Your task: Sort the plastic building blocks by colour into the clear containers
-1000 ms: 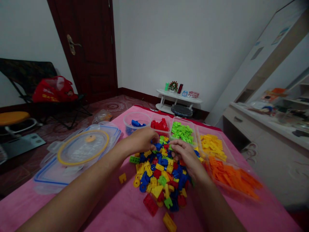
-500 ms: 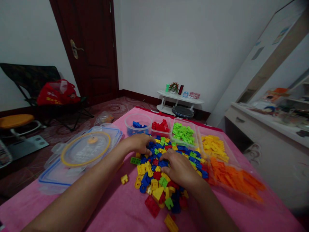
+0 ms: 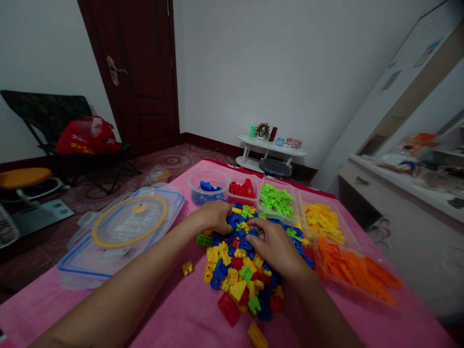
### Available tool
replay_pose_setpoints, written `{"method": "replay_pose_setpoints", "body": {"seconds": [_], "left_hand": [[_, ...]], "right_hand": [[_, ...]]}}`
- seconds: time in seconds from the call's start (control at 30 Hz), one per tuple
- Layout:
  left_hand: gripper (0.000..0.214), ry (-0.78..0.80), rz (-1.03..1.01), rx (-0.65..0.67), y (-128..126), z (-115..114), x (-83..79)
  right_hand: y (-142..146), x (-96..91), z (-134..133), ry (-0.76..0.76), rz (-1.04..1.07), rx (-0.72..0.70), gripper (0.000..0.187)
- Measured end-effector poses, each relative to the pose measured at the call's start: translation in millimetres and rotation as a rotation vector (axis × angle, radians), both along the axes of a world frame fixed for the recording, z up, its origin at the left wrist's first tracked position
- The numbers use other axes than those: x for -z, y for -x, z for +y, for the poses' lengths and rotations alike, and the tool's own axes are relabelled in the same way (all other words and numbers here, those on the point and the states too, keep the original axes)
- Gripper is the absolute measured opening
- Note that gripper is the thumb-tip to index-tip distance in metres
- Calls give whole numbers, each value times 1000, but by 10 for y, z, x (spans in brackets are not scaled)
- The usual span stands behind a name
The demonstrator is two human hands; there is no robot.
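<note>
A mixed pile of plastic building bricks (image 3: 239,263) in blue, yellow, red and green lies on the pink cloth (image 3: 170,309). My left hand (image 3: 216,216) reaches into the far left of the pile, fingers curled down and closed among blue bricks; whatever they grip is hidden. Across from it, my right hand (image 3: 273,243) rests over the middle, thumb and forefinger apart above blue and yellow pieces, with nothing plainly held. Behind the hands stand a round tub of blue bricks (image 3: 208,186), a box of red bricks (image 3: 242,188) and a box of green bricks (image 3: 277,199).
To the right are a box of yellow bricks (image 3: 324,222) and a box of orange bricks (image 3: 357,270). Clear lids (image 3: 126,227) lie stacked at the left. A loose yellow brick (image 3: 187,268) sits apart from the pile. A drawer cabinet (image 3: 395,212) flanks the table's right side.
My left fingers have drawn closer together and dipped into the bricks. My right hand has shifted slightly to the right, fingertips still over the pile. The view has moved a little.
</note>
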State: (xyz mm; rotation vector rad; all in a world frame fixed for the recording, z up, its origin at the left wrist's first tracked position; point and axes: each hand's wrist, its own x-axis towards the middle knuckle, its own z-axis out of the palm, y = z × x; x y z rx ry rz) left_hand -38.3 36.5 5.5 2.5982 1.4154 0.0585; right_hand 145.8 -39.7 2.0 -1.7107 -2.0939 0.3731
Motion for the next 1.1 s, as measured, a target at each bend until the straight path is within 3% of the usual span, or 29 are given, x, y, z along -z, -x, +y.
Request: {"method": "replay_pose_setpoints", "body": {"seconds": [0.23, 0.37, 0.5, 0.67, 0.77, 0.83, 1.0, 1.1], "left_hand": [[19, 52, -327, 17, 105, 204, 81], [26, 225, -609, 61, 48, 180, 35], [34, 577, -908, 83, -117, -6, -47], [20, 1106, -1240, -89, -328, -183, -31], [36, 1465, -1352, -113, -380, -183, 6], [43, 1613, -1404, -96, -401, -179, 20], [15, 1623, -1616, -154, -485, -265, 30], [10, 1574, -1609, -248, -493, -246, -1]], "right_hand": [[-22, -34, 24, -82, 64, 44, 32], [-9, -33, 33, -134, 169, 62, 38], [2, -33, 27, -224, 318, 81, 33], [18, -100, -11, -377, 411, 83, 22], [24, -131, -19, -375, 406, 23, 24], [21, -136, -13, -372, 414, 7, 26], [-17, -126, 12, -403, 406, 17, 24], [-50, -124, 17, -415, 413, -2, 19]]}}
